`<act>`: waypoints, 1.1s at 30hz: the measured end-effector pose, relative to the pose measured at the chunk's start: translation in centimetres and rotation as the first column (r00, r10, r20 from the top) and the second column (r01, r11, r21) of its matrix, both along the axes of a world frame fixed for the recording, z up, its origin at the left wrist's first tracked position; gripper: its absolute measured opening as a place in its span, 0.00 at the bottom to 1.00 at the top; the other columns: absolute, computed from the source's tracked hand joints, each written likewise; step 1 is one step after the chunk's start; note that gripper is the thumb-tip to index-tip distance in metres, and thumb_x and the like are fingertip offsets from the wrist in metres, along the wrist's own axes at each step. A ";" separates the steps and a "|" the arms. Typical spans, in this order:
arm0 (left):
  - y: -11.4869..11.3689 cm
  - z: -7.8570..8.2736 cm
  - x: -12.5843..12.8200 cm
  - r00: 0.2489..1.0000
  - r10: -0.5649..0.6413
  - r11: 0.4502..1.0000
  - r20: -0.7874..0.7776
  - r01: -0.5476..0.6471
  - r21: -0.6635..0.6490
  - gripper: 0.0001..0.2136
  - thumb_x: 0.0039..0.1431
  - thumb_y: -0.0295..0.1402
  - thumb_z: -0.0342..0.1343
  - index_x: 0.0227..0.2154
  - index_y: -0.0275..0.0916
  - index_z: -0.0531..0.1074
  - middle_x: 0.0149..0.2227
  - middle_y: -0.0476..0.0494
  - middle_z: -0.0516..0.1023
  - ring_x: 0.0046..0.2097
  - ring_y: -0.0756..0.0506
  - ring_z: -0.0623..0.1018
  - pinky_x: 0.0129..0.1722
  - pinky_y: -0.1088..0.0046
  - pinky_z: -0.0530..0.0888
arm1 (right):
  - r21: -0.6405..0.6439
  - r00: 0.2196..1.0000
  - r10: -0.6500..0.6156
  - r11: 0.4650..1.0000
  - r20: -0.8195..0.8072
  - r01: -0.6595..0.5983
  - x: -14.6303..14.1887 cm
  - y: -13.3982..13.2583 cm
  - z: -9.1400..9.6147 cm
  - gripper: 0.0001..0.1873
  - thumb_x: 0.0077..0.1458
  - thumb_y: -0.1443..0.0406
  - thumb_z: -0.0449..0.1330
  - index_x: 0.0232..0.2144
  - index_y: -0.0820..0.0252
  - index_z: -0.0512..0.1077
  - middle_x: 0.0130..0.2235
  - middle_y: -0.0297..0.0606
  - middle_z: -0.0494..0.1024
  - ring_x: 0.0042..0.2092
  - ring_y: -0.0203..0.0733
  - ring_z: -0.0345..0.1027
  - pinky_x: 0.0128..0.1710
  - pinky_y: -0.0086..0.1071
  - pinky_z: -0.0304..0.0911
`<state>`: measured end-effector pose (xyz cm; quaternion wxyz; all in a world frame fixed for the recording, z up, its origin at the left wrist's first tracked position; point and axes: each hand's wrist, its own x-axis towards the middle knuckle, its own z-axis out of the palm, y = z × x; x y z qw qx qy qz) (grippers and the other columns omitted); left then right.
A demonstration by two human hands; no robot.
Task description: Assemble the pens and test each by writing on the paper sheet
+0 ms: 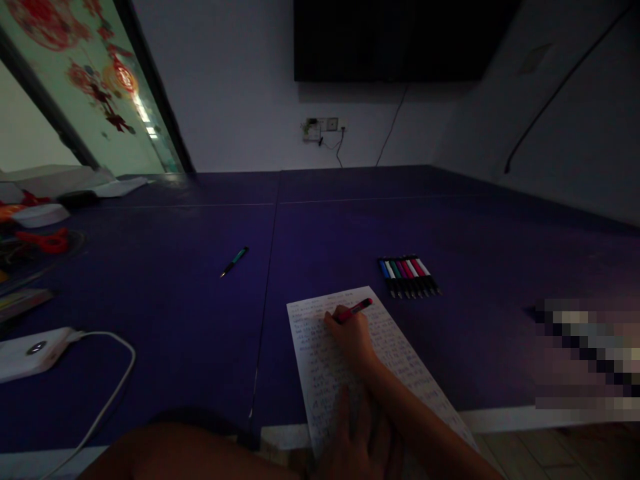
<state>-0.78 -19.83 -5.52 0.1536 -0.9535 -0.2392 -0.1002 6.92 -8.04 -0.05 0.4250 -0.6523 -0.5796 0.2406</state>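
My right hand is closed around a red pen, its tip end hidden by my fingers near the upper part of a sheet of paper. Lines of handwriting cover much of the sheet, too small to read. Low in the view, my left hand lies flat on the paper with fingers stretched out, holding nothing. Right of the sheet's top edge, a row of several pens in blue, white, green, pink and red lies side by side. A single teal pen rests apart, to the left.
The purple table has seams across it. At left are a white power bank with a white cable, red-handled scissors and a white roll. A black screen hangs above wall sockets.
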 end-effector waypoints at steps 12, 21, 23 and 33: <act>-0.1 0.0 -0.3 0.997 -0.004 1.000 -0.075 0.006 0.026 0.20 0.56 0.33 0.39 0.52 0.42 0.56 0.53 0.41 0.60 0.55 0.35 0.56 0.47 0.48 0.57 | -0.012 1.000 -0.014 1.000 -0.022 0.014 -0.2 -0.1 0.3 0.12 0.38 0.64 0.50 0.10 0.59 0.55 0.11 0.28 0.56 0.16 0.30 0.50 0.16 0.24 0.45; -0.1 0.4 -0.1 1.000 0.005 1.000 -0.018 -0.005 0.000 0.21 0.57 0.34 0.40 0.53 0.37 0.54 0.54 0.37 0.59 0.53 0.36 0.59 0.48 0.48 0.55 | -0.017 1.000 -0.008 1.000 0.010 0.008 -0.1 -0.2 0.3 0.12 0.39 0.64 0.50 0.10 0.59 0.56 0.11 0.28 0.57 0.16 0.30 0.51 0.17 0.24 0.45; -0.2 0.4 -0.1 1.000 -0.004 1.000 -0.006 0.004 0.013 0.21 0.57 0.34 0.40 0.53 0.36 0.54 0.53 0.36 0.60 0.52 0.36 0.60 0.47 0.49 0.57 | -0.011 1.000 -0.016 1.000 0.021 0.017 -0.1 -0.2 0.3 0.12 0.39 0.64 0.50 0.10 0.59 0.55 0.11 0.28 0.56 0.16 0.30 0.51 0.16 0.24 0.45; 0.0 0.7 0.2 1.000 -0.002 1.000 0.019 0.002 0.021 0.18 0.58 0.33 0.38 0.51 0.36 0.57 0.52 0.38 0.63 0.51 0.37 0.62 0.45 0.54 0.61 | -0.005 1.000 -0.015 1.000 0.019 0.015 -0.1 -0.2 0.3 0.12 0.39 0.65 0.50 0.10 0.59 0.54 0.11 0.27 0.55 0.16 0.29 0.50 0.16 0.24 0.44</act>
